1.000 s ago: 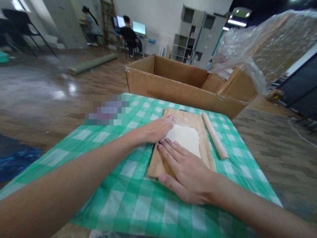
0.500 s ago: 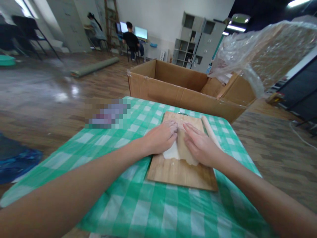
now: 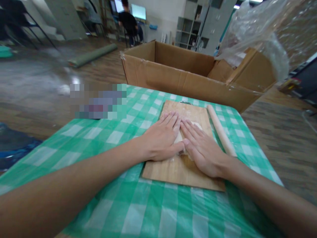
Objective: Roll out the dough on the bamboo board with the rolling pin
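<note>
Table (image 3: 138, 205) covered with a green-and-white checked plastic cloth, corner pointing away from the camera. Rectangular light wooden cutting board (image 3: 178, 170) lies flat on the cloth, right of table centre, long side running away. Plain wooden rolling pin (image 3: 221, 129) lies on the cloth just beside the board's right edge, parallel to it. Blurred-out patch at the table's far left edge, well left of the board; contents cannot be told.

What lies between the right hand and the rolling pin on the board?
Nothing: the head view shows only bare cutting board between the right hand and the rolling pin.
</note>
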A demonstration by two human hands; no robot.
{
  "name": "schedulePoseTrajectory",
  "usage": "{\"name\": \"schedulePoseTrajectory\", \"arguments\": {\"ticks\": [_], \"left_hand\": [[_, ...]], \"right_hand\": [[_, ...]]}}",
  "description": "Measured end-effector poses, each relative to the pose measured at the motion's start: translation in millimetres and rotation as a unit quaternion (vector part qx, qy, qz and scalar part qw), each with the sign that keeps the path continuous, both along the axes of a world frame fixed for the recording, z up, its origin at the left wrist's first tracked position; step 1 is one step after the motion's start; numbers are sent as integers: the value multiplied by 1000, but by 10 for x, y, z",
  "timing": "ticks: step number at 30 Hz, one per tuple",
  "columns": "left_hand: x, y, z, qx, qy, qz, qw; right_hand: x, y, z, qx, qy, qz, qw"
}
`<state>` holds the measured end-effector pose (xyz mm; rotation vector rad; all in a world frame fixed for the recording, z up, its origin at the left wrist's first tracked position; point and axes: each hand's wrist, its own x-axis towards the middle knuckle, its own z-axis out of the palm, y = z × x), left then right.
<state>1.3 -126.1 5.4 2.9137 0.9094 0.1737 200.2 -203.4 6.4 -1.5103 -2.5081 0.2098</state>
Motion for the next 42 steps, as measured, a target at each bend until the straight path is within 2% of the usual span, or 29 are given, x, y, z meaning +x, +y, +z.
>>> {"name": "schedulePoseTrajectory", "arguments": {"ticks": [8, 16, 22, 25, 27, 29, 34, 37, 42], "left_hand": [[27, 10, 6, -15, -7, 27, 999], [48, -21, 12, -1, -1, 39, 999], [60, -25, -10, -2, -27, 38, 999], [53, 5, -44, -3, -67, 39, 997], [41, 50, -68, -5, -101, 36, 994], [27, 102, -94, -1, -124, 33, 992], [10, 152, -140, 15, -86, 67, 994], [25, 120, -124, 10, -57, 85, 995], [56, 103, -99, 12, -50, 88, 995]], "right_hand": [[-42, -541, 151, -47, 13, 51, 997], [-27, -872, 211, -76, 44, 49, 995], [96, -1053, 414, -136, 48, 48, 988], [232, -928, 457, -116, 73, 0, 991], [313, -715, 404, -47, 92, -63, 993], [359, -433, 293, -6, 77, -98, 992], [284, 161, 12, 2, -17, -93, 996], [185, 223, -30, -2, -57, -115, 992], [86, -44, 28, -16, -90, -122, 988]]}}
